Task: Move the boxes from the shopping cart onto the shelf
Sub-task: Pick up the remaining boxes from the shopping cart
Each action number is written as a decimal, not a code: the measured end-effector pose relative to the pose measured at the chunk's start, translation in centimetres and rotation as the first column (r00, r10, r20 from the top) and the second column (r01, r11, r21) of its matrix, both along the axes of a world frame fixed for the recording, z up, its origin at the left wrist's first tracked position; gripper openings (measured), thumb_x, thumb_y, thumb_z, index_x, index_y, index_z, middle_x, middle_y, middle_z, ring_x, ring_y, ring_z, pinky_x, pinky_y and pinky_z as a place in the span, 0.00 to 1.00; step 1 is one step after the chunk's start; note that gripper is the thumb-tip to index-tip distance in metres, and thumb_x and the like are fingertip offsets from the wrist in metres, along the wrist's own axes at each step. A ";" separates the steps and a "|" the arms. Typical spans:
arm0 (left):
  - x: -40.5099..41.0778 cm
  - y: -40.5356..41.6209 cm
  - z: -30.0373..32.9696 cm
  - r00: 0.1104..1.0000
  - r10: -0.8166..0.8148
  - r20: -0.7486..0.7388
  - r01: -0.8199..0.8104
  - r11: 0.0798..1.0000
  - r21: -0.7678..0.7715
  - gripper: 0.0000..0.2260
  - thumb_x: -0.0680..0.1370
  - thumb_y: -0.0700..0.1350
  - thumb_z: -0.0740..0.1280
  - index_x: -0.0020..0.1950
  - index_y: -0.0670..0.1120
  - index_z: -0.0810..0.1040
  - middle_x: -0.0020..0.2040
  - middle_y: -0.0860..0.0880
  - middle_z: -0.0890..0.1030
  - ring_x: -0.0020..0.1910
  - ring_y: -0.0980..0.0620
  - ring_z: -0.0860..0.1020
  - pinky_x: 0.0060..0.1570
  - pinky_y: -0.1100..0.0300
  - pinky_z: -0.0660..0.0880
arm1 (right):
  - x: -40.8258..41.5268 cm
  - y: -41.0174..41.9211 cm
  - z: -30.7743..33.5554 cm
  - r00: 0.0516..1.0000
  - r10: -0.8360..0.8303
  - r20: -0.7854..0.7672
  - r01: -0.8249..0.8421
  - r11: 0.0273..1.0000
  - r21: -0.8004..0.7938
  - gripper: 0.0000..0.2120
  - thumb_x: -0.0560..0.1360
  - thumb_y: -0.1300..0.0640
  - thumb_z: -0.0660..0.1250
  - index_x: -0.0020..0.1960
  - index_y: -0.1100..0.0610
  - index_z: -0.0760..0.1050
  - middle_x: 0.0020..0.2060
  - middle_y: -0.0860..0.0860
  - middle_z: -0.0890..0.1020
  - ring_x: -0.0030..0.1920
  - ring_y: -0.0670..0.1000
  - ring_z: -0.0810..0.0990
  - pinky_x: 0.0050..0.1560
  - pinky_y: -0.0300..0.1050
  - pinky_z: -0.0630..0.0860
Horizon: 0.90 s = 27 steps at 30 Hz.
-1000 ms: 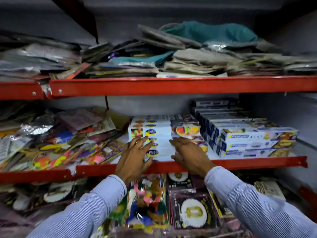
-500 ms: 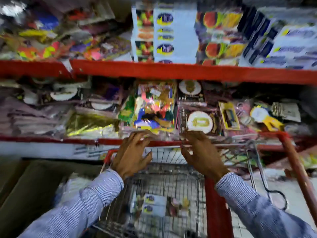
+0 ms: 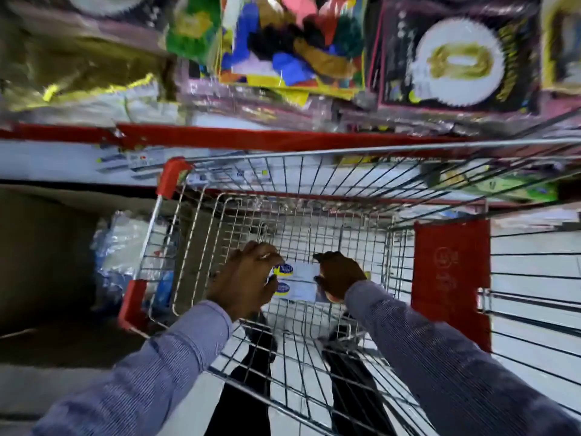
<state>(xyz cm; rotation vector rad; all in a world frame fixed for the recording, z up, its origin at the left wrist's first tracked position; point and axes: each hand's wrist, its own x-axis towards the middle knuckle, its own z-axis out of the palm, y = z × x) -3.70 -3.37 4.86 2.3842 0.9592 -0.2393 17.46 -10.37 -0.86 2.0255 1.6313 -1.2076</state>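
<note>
Two white boxes [image 3: 300, 281] with blue-and-yellow oval logos lie stacked at the bottom of the wire shopping cart [image 3: 314, 158]. My left hand [image 3: 248, 278] clasps their left end and my right hand [image 3: 339, 275] clasps their right end, both reaching down inside the basket. The ends of the boxes are hidden under my fingers. The red-edged shelf [image 3: 251, 138] runs across just beyond the cart's far rim.
Packets of party goods [image 3: 292, 42] and a gold "0" badge pack [image 3: 456, 61] fill the shelf above the cart. A red child-seat flap [image 3: 451, 278] stands at the cart's right. A plastic-wrapped bundle [image 3: 122, 243] and brown carton [image 3: 41, 262] sit left of it.
My view swung down from the upper shelf to the cart. Both hands left the shelved boxes, dropped into the basket and closed on the boxes at the bottom.
</note>
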 end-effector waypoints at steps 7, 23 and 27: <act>0.7 0.4 -4.0 0.990 -0.140 0.007 0.140 0.990 -0.014 0.14 0.70 0.46 0.72 0.55 0.48 0.81 0.53 0.48 0.81 0.54 0.44 0.76 0.49 0.46 0.77 | 0.4 0.3 -5.9 0.993 0.117 -0.028 -0.118 0.993 -0.027 0.23 0.74 0.50 0.69 0.67 0.54 0.71 0.61 0.57 0.78 0.62 0.60 0.77 0.59 0.54 0.75; 3.9 -2.4 -11.6 0.878 -0.371 -0.301 0.345 0.928 -0.138 0.19 0.73 0.43 0.71 0.61 0.41 0.72 0.54 0.42 0.80 0.51 0.39 0.79 0.44 0.47 0.76 | 4.5 2.5 -6.0 0.990 0.138 -0.012 -0.135 0.981 0.138 0.20 0.73 0.53 0.68 0.64 0.58 0.72 0.55 0.58 0.81 0.53 0.60 0.80 0.46 0.46 0.72; 4.2 -2.6 -12.3 0.860 -0.377 -0.344 0.338 0.926 -0.168 0.18 0.73 0.36 0.68 0.62 0.40 0.71 0.51 0.41 0.82 0.47 0.39 0.81 0.41 0.48 0.78 | 4.9 2.2 -4.4 0.996 0.088 -0.028 -0.081 0.978 0.191 0.25 0.72 0.51 0.68 0.67 0.56 0.71 0.59 0.57 0.80 0.57 0.61 0.79 0.54 0.49 0.76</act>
